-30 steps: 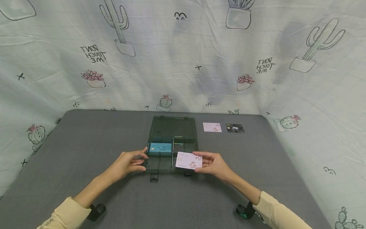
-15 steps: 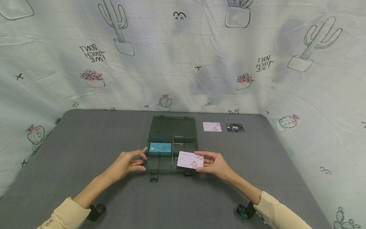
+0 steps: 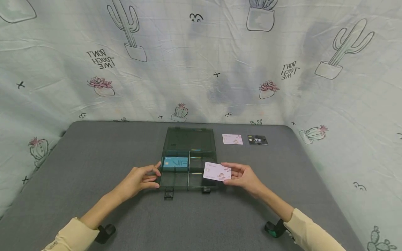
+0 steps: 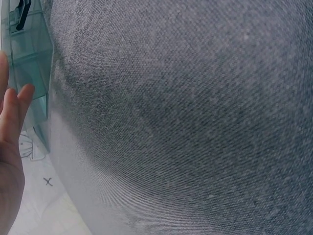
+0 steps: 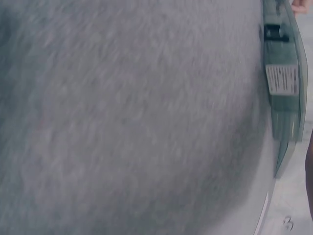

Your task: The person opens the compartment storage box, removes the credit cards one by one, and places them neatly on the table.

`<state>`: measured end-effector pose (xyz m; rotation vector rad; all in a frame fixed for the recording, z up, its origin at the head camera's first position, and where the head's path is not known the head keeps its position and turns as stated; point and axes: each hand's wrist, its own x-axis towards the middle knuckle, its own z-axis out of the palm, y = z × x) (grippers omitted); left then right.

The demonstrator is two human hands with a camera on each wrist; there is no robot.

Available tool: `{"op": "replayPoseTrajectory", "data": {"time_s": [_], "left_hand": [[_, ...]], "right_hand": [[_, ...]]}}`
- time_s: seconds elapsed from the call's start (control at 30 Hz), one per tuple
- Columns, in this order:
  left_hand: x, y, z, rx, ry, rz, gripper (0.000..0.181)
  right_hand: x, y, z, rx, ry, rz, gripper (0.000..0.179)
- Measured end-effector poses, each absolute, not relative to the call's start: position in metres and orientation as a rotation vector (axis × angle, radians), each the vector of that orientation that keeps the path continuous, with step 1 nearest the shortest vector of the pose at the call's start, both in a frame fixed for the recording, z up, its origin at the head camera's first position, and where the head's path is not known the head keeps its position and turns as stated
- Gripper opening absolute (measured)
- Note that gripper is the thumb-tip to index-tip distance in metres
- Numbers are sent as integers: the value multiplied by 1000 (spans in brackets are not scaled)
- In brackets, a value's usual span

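A see-through dark green divided box [image 3: 176,180] lies with its lid [image 3: 190,138] folded back. In its back left compartment is a blue VIP card [image 3: 176,162]. My left hand [image 3: 140,179] rests its fingertips against the box's left side; the left wrist view catches part of this hand [image 4: 11,132] beside the box wall. My right hand [image 3: 243,178] pinches a pink VIP card [image 3: 216,171] by its right edge, thumb at the near side. This card hangs tilted over the box's right compartments and hides part of them. In the right wrist view, the hand is mostly out of frame.
On the grey table [image 3: 119,146], behind and right of the box, lie another pink card [image 3: 232,139] and a black VIP card [image 3: 258,140]. Two latches, the left one [image 3: 169,193] and the right one [image 3: 206,190], stick out at the box front. A printed curtain [image 3: 176,62] hangs behind.
My right hand has drawn the pink card to the right and slightly back, uncovering more of the front right compartment and the right latch. The left hand stays at the box's left side.
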<state>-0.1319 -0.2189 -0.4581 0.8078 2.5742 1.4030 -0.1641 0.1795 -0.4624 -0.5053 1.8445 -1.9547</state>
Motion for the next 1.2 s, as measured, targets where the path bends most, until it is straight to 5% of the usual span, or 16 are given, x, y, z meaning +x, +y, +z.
{"op": "replayPoseTrajectory", "data": {"time_s": [1.2], "left_hand": [[-133, -220, -450, 802, 2564, 1388, 27]], "right_hand": [[-187, 236, -464, -511, 1816, -1849, 68]]}}
